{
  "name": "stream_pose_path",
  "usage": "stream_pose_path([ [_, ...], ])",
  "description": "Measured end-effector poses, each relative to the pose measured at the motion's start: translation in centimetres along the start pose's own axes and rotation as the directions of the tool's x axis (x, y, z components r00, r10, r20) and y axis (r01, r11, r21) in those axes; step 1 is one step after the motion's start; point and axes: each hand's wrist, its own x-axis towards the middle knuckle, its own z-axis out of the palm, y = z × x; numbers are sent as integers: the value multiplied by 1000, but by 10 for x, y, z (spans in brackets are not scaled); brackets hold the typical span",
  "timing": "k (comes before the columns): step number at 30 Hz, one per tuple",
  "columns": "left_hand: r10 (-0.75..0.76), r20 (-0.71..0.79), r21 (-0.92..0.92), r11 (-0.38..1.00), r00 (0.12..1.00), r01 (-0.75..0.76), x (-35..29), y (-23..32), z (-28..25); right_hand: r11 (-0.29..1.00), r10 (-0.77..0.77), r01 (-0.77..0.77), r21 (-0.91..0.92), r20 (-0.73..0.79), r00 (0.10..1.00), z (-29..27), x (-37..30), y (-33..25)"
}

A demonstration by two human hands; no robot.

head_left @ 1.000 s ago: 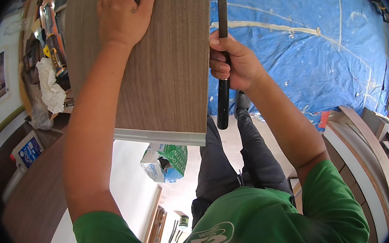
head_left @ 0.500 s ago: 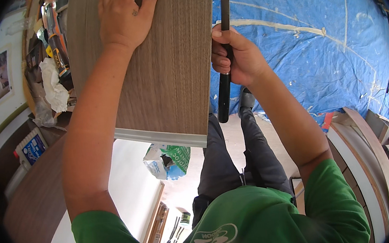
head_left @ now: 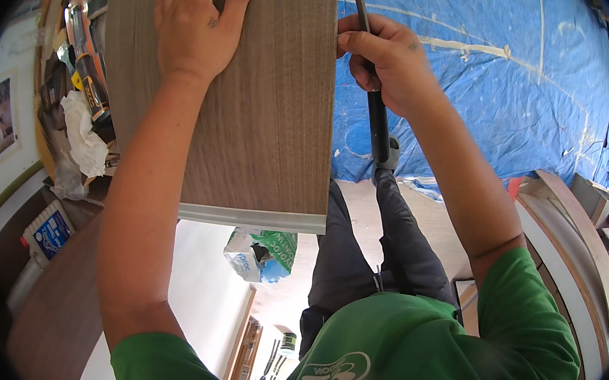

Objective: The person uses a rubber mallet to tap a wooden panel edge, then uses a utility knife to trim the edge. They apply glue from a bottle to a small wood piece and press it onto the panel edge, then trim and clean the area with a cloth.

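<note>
Wood-grain panel (head_left: 253, 114) sits upright in front of the blue tarp (head_left: 499, 76), left hand (head_left: 197, 28) pressed flat on its face, right hand (head_left: 384, 61) fisted tight around a black tool handle (head_left: 378, 128) beside its edge.

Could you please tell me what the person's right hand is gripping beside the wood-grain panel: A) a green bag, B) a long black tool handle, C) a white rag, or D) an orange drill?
B: the right hand is closed around a long black tool handle running along the panel edge.
</note>
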Motion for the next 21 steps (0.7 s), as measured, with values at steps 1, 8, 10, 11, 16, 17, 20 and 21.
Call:
stream_pose_path([
  [1, 12, -15, -6, 1000, 1000, -12, 0, 0, 1, 1000, -4, 4, -26, 3, 1000, -1, 1, -3],
  [8, 39, -60, -16, 999, 997, -40, -2, -4, 4, 984, 30, -31, -176, -9, 999, 5, 6, -21],
  [10, 44, -62, -24, 999, 997, -46, -1, -6, 5, 980, 36, -38, -195, -12, 999, 5, 8, -24],
  [11, 37, -57, -21, 999, 998, -38, -2, -5, 5, 978, 39, -41, -205, -14, 999, 6, 9, -25],
  [16, 21, -39, -11, 1000, 999, -21, -2, -6, 6, 972, 39, -38, -231, -3, 999, 6, 10, -27],
  [17, 14, -32, -7, 1000, 999, -14, -3, -6, 5, 971, 36, -35, -235, 0, 999, 6, 10, -27],
  [20, -3, -22, -1, 1000, 1000, 3, -1, -1, 1, 967, 13, -15, -253, -9, 1000, 5, 10, -28],
  [21, -12, -19, 1, 1000, 1000, 12, -1, 2, 0, 966, 18, -19, -259, -6, 1000, 3, 12, -26],
])
